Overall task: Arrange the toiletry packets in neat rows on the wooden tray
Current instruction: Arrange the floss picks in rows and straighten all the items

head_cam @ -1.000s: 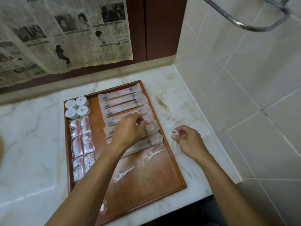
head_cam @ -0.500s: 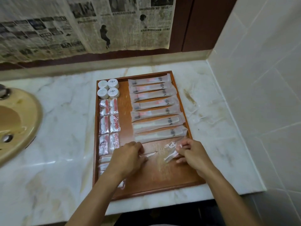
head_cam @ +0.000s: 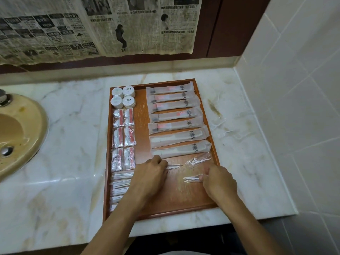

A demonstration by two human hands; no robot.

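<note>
A wooden tray [head_cam: 176,201] lies on the marble counter. Several long frosted packets [head_cam: 174,115] lie in a column on its right half. Round white tubs [head_cam: 122,97], red-and-white packets [head_cam: 123,140] and thin stick packets [head_cam: 120,184] fill the left column. My left hand [head_cam: 149,176] rests on the tray, its fingers curled on a clear floss-pick packet [head_cam: 173,166]. My right hand [head_cam: 219,183] pinches another clear floss-pick packet [head_cam: 191,179]. A third floss-pick packet [head_cam: 198,160] lies just above it, untouched.
More clear floss-pick packets [head_cam: 230,129] lie scattered on the marble counter [head_cam: 73,126] right of the tray. A beige sink [head_cam: 16,133] sits at the left. A tiled wall [head_cam: 294,107] stands at the right, and newspaper [head_cam: 92,28] hangs at the back.
My left hand left the long packets and came down to the lower tray. My right hand came from the counter onto the tray with a floss-pick packet. The camera view shifted left.
</note>
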